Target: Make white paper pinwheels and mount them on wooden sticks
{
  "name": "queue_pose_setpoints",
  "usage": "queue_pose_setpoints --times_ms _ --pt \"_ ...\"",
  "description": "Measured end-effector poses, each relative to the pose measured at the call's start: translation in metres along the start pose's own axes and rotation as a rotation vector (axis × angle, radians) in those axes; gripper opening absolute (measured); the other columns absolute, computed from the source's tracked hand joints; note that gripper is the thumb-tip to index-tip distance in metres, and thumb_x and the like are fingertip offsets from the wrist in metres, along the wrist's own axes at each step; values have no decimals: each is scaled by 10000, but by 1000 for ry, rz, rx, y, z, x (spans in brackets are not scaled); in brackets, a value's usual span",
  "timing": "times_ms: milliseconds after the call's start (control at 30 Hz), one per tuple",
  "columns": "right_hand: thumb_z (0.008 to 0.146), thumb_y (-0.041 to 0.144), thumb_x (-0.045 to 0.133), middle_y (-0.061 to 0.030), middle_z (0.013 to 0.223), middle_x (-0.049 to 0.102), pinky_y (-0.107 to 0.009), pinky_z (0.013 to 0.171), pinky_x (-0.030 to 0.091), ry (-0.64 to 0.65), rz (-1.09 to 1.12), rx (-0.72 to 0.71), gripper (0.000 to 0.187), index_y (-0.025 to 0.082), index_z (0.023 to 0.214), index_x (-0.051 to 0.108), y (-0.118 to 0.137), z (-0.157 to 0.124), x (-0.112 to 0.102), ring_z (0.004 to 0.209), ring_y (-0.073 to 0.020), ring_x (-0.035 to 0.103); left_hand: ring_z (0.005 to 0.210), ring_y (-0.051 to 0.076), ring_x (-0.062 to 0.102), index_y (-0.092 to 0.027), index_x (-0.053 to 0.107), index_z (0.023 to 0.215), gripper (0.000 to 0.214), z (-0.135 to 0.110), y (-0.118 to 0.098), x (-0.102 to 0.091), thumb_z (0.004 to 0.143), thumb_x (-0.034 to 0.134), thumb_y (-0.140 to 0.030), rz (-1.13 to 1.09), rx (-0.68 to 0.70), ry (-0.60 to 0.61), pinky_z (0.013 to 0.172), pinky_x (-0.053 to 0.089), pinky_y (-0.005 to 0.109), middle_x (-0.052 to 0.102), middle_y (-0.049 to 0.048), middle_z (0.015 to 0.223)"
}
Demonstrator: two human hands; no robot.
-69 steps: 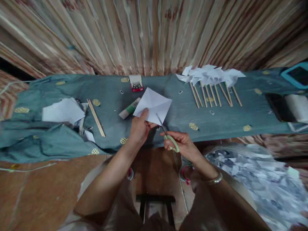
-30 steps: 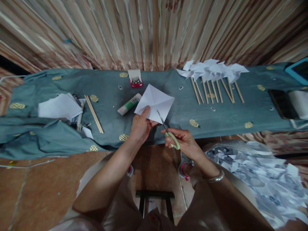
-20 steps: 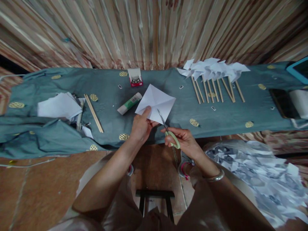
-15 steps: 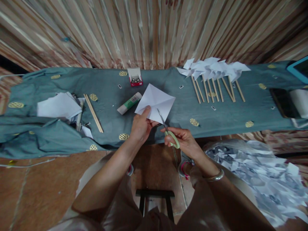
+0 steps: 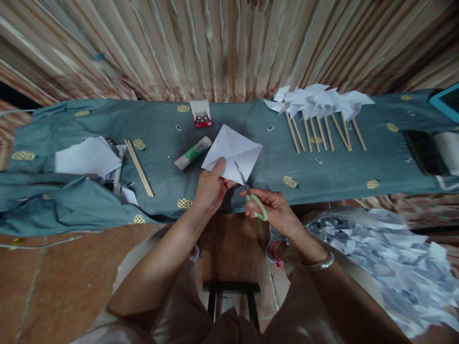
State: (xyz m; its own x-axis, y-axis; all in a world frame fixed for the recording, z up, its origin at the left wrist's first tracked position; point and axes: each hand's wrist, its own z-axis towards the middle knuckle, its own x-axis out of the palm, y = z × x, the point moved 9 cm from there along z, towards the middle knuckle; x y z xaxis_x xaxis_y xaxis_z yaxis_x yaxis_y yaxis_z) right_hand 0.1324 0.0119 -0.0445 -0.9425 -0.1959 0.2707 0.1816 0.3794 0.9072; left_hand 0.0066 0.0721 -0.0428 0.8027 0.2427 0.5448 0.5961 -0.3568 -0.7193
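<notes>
A creased white paper sheet [image 5: 234, 147] is pinched at its near side by the left hand [image 5: 211, 186], with the thumb laid on top and the fingers tucked beneath. Scissors [image 5: 258, 208] are gripped by the handles in the curled fingers of the right hand [image 5: 273, 209], and the sheet's edge is crossed by their blades just beyond those fingers. Beyond the left fingers, to their left, a green-and-white tube [image 5: 193, 153] is seen lying, with an opened red box [image 5: 203, 123] of metal pins farther off. Paper pinwheels [image 5: 321, 101] are lined up well beyond the right fingers, to their right.
</notes>
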Motion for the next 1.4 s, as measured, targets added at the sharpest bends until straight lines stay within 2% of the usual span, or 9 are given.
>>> queue_pose_setpoints --times_ms 400,633,900,1200,1400 --pt "676 484 829 43 595 634 -222 505 480 -21 -17 2 398 203 944 739 -2 0 -2 498 -72 545 812 195 725 -167 656 931 174 0 2 -1 819 686 -297 3 -13 -11 786 578 321 746 51 810" --pt "666 468 839 51 575 629 -209 489 469 -23 9 8 388 199 925 736 -3 1 -1 483 -63 539 763 197 723 -157 660 911 148 1 2 -2 829 661 -280 -1 4 1 749 580 325 744 51 804" --pt "669 458 838 53 568 618 -211 493 474 -24 -3 10 384 197 931 738 -6 1 -2 482 -66 539 857 214 732 -161 652 919 229 2 1 -3 774 727 -322 2 10 -8 787 579 321 750 62 819" --pt "662 468 841 52 580 624 -203 484 466 -19 30 3 388 201 923 731 -7 2 0 474 -61 534 840 186 732 -174 647 933 125 0 1 0 885 578 -266 32 -2 4 736 585 276 768 58 805" --pt "711 435 815 32 670 671 -206 555 493 57 -28 39 370 200 975 705 -9 -2 6 559 -70 585 924 209 730 -177 655 958 141 6 -5 -4 869 617 -280 10 25 4 767 589 299 775 68 891"
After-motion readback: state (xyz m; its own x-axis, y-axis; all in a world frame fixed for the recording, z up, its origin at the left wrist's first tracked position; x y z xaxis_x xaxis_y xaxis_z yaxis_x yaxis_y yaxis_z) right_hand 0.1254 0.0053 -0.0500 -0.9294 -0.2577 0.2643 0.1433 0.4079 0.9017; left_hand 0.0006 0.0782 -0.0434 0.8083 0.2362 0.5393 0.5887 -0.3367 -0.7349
